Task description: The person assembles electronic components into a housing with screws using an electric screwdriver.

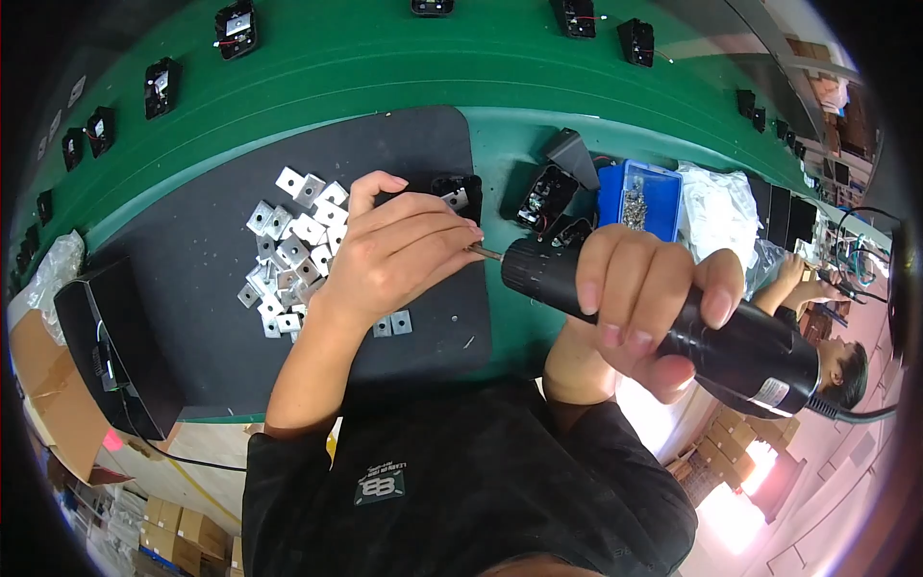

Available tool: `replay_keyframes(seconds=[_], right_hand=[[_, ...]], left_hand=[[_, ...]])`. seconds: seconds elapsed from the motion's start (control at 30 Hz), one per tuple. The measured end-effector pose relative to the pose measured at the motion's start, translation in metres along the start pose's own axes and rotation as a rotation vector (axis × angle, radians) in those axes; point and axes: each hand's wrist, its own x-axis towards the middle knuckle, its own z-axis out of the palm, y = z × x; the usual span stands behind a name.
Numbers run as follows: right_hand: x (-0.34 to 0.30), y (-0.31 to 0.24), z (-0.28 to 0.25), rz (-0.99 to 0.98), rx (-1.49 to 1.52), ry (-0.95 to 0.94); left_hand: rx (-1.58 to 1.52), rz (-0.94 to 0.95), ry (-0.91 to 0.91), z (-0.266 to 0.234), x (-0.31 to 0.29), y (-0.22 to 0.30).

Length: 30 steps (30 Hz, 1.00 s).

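My right hand (654, 298) is wrapped round a black electric screwdriver (548, 272), its cord leading off to the right. The thin metal bit (487, 252) points left and its tip meets the fingertips of my left hand (385, 255). Those fingers are pinched together; whatever they hold at the bit's tip is hidden or too small to name. Just beyond them lies a black plastic housing (468, 186) with a metal square inside, partly covered by my hand. Left of my wrist is a loose pile of square metal plates with holes (290, 252).
A blue bin (608, 200) of small screws stands right of another open black housing (548, 197). White plastic bags (716, 207) lie beyond it. Several housings (162, 87) rest along the green belt (327, 72). A black box-shaped device (120, 346) stands at left; another person (846, 370) is at right.
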Motion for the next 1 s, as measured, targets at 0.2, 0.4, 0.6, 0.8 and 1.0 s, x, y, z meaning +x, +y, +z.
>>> replay_keyframes(seconds=[0.2,0.4,0.6,0.8,1.0], right_hand=[[-0.002,-0.002,0.004,0.053,-0.048,0.158],[-0.008,0.02,0.002,0.052,-0.196,0.227],[-0.011,0.027,0.007,0.085,-0.272,0.328],[-0.011,0.031,0.005,0.089,-0.261,0.312],[-0.01,0.03,0.008,0.084,-0.171,0.44]], left_hand=[[0.016,-0.106,-0.067,-0.007,0.008,0.001],[0.094,-0.288,-0.335,-0.008,0.008,0.004],[0.105,-0.322,-0.306,0.001,0.004,0.002],[0.085,-0.328,-0.292,0.002,0.004,0.001],[0.081,-0.323,-0.288,0.002,0.003,0.001]])
